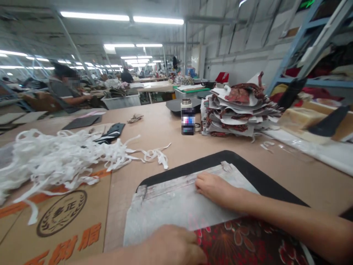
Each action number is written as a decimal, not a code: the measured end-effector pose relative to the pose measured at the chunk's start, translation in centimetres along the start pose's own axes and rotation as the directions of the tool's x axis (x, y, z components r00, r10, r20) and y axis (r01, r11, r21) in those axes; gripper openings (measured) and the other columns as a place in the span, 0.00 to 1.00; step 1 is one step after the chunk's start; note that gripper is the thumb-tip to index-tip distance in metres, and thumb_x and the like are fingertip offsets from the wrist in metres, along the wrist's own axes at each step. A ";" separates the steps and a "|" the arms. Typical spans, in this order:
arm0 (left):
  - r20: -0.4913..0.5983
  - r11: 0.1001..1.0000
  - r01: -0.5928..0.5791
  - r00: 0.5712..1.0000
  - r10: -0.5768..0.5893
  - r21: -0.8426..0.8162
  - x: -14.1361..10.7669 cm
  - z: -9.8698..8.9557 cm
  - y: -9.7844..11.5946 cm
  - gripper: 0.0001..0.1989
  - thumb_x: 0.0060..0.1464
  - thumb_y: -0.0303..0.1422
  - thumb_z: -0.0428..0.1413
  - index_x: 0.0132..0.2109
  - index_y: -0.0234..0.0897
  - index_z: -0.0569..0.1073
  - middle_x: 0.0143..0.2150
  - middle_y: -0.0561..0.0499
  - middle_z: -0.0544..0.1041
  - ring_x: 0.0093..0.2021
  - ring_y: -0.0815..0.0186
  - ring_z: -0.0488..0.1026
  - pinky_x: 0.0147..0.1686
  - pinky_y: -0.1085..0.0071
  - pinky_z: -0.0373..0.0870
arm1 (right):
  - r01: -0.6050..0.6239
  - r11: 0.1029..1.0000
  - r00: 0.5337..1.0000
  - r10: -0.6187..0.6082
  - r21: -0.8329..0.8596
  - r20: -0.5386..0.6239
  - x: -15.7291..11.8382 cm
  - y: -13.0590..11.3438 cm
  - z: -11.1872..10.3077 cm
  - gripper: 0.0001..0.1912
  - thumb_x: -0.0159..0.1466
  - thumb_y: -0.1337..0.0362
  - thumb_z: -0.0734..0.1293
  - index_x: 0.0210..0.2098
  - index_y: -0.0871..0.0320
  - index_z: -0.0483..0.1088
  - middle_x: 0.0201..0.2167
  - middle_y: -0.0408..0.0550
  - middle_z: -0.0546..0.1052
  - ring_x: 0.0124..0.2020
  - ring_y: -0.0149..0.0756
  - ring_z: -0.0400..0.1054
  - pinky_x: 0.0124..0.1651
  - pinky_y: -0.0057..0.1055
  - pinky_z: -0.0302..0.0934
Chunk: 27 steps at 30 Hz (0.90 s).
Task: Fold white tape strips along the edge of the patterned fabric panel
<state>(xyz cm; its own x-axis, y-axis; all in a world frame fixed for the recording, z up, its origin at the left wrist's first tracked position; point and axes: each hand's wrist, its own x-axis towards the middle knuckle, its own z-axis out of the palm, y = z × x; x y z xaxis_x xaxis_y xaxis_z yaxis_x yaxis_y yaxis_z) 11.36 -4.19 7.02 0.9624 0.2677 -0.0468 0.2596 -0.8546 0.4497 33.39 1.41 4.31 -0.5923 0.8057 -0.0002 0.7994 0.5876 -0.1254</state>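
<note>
A white-backed fabric piece (pixel 171 209) lies on a black mat (pixel 234 160), its far edge folded in a band. Dark red floral fabric (pixel 234 239) shows at its near side. My right hand (pixel 213 186) rests on the white piece by the folded band, fingers curled together; what they may hold is too small to make out. Lower down, at the border of the white and floral parts, is my left hand (pixel 173 244), blurred, its fingers bent downward and their tips hidden.
White strips (pixel 63 158) are heaped at the left, partly over a printed cardboard sheet (pixel 91 206). Beyond the mat stand a bottle (pixel 188 117) and a tall fabric stack (pixel 237 110). A person (pixel 66 84) sits at the far left.
</note>
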 end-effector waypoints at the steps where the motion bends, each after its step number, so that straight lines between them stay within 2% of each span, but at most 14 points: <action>1: 0.004 1.000 0.026 1.000 -0.026 0.007 0.4 -0.7 -0.5 0.03 0.54 0.28 0.54 0.35 0.41 0.71 0.29 0.55 0.72 0.28 0.69 0.70 0.27 0.77 0.66 | -0.017 1.000 1.000 0.017 -0.017 -0.012 0.1 -0.1 0.4 0.06 0.60 0.72 0.60 0.31 0.64 0.69 0.32 0.52 0.72 0.36 0.39 0.65 0.36 0.32 0.60; 4: -0.144 0.980 0.178 0.976 -0.164 0.094 1.3 -1.3 -2.5 0.06 0.53 0.25 0.54 0.39 0.38 0.71 0.33 0.52 0.72 0.34 0.64 0.69 0.35 0.70 0.68 | -0.015 0.999 0.999 0.013 -0.041 -0.031 0.0 -0.2 0.4 0.07 0.59 0.72 0.59 0.30 0.64 0.68 0.30 0.52 0.71 0.33 0.38 0.64 0.35 0.32 0.59; 6: -0.267 0.969 0.219 0.946 -0.182 0.115 1.7 -0.9 -3.9 0.11 0.53 0.24 0.53 0.45 0.36 0.69 0.40 0.47 0.72 0.40 0.60 0.68 0.41 0.64 0.67 | 0.024 0.998 0.997 -0.028 -0.053 -0.068 -0.3 -0.6 -0.3 0.07 0.59 0.73 0.58 0.30 0.63 0.67 0.31 0.53 0.71 0.34 0.40 0.64 0.37 0.34 0.59; 8: -0.339 0.972 0.211 0.926 -0.165 0.104 1.9 -0.4 -5.1 0.20 0.52 0.25 0.54 0.53 0.33 0.64 0.48 0.43 0.68 0.47 0.57 0.65 0.46 0.59 0.65 | 0.119 0.993 0.989 -0.116 0.021 -0.096 -0.7 -1.0 -1.1 0.08 0.59 0.74 0.57 0.32 0.63 0.66 0.34 0.54 0.71 0.37 0.40 0.64 0.41 0.35 0.59; 10: -0.326 0.974 0.219 0.927 -0.187 0.063 1.8 -0.3 -6.0 0.28 0.49 0.27 0.58 0.57 0.32 0.58 0.52 0.40 0.66 0.50 0.55 0.63 0.50 0.58 0.63 | 0.155 0.971 0.988 -0.150 0.183 -0.040 -1.5 -1.0 -2.1 0.07 0.59 0.72 0.57 0.36 0.61 0.65 0.35 0.51 0.71 0.38 0.37 0.65 0.40 0.32 0.60; 13: -0.186 0.946 0.324 0.928 -0.323 -0.026 0.5 -1.4 -6.7 0.27 0.48 0.29 0.60 0.55 0.36 0.63 0.48 0.44 0.71 0.47 0.56 0.68 0.47 0.60 0.65 | -0.063 0.948 0.988 0.016 0.311 0.152 -3.3 1.1 -3.8 0.12 0.57 0.66 0.63 0.41 0.57 0.64 0.36 0.48 0.73 0.35 0.38 0.68 0.37 0.33 0.61; 16: -0.090 0.871 0.490 0.866 -0.492 -0.038 -1.7 -2.7 -6.9 0.18 0.47 0.29 0.60 0.47 0.39 0.69 0.41 0.49 0.75 0.41 0.56 0.72 0.40 0.63 0.69 | -0.273 0.944 0.924 0.205 0.183 0.322 -4.4 4.7 -5.5 0.14 0.54 0.65 0.64 0.41 0.55 0.67 0.38 0.51 0.74 0.38 0.46 0.68 0.39 0.39 0.61; 18: -0.107 0.839 0.544 0.835 -0.540 0.009 -2.9 -3.0 -6.9 0.14 0.48 0.29 0.59 0.43 0.39 0.70 0.38 0.50 0.75 0.38 0.57 0.72 0.36 0.65 0.69 | -0.305 0.949 0.882 0.251 0.076 0.399 -3.6 5.8 -6.5 0.15 0.52 0.64 0.66 0.40 0.56 0.70 0.36 0.54 0.74 0.37 0.49 0.69 0.37 0.41 0.61; 19: -0.125 0.839 0.543 0.836 -0.535 0.043 -3.3 -2.9 -6.8 0.12 0.48 0.29 0.58 0.42 0.38 0.69 0.37 0.50 0.75 0.37 0.58 0.72 0.35 0.66 0.68 | -0.275 0.959 0.886 0.228 0.063 0.404 -2.7 5.6 -6.9 0.16 0.52 0.63 0.67 0.40 0.57 0.70 0.36 0.54 0.74 0.37 0.50 0.69 0.37 0.42 0.61; 21: -0.144 0.858 0.498 0.865 -0.481 0.127 -3.4 -2.2 -6.5 0.08 0.50 0.28 0.56 0.40 0.38 0.69 0.35 0.51 0.74 0.35 0.60 0.72 0.33 0.69 0.68 | -0.109 0.982 0.936 0.050 0.152 0.350 0.2 3.7 -7.2 0.16 0.55 0.61 0.65 0.42 0.56 0.70 0.39 0.53 0.74 0.40 0.47 0.68 0.41 0.40 0.61; 22: -0.151 0.870 0.460 0.886 -0.438 0.175 -3.4 -1.7 -6.3 0.07 0.51 0.27 0.55 0.40 0.37 0.68 0.35 0.51 0.74 0.34 0.61 0.72 0.31 0.70 0.67 | 0.019 0.973 0.943 -0.094 0.231 0.320 1.9 2.1 -7.0 0.14 0.58 0.63 0.62 0.43 0.56 0.70 0.41 0.51 0.73 0.41 0.44 0.68 0.42 0.37 0.61; 23: -0.160 0.880 0.417 0.907 -0.389 0.227 -3.2 -1.2 -6.0 0.06 0.52 0.27 0.54 0.39 0.37 0.68 0.34 0.51 0.74 0.33 0.61 0.72 0.30 0.71 0.66 | 0.144 0.938 0.924 -0.242 0.315 0.297 3.7 0.3 -6.7 0.15 0.61 0.67 0.59 0.46 0.55 0.69 0.42 0.50 0.73 0.42 0.40 0.67 0.42 0.34 0.60; 25: -0.207 0.889 0.314 0.944 -0.256 0.334 -3.1 -0.4 -5.3 0.05 0.55 0.26 0.50 0.40 0.35 0.68 0.33 0.50 0.74 0.30 0.63 0.71 0.26 0.71 0.64 | 0.353 0.846 0.817 -0.487 0.401 0.308 7.0 -3.2 -5.6 0.22 0.60 0.73 0.57 0.52 0.55 0.65 0.41 0.50 0.74 0.40 0.36 0.68 0.38 0.29 0.61; 27: -0.237 0.895 0.206 0.965 -0.117 0.396 -3.3 -0.2 -4.6 0.08 0.59 0.27 0.46 0.42 0.36 0.68 0.30 0.51 0.74 0.25 0.65 0.70 0.20 0.72 0.60 | 0.513 0.798 0.705 -0.602 0.316 0.374 9.6 -5.9 -4.3 0.25 0.56 0.74 0.61 0.54 0.57 0.64 0.37 0.52 0.74 0.32 0.37 0.68 0.30 0.28 0.59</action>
<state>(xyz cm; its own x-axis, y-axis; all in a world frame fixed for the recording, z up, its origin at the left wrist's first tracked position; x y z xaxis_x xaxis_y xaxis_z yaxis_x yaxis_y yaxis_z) 7.04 -1.10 5.27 0.8789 0.4634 0.1133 0.4621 -0.8860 0.0397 23.46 6.00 9.26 -0.9368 0.1865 -0.2960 0.3018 0.8587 -0.4141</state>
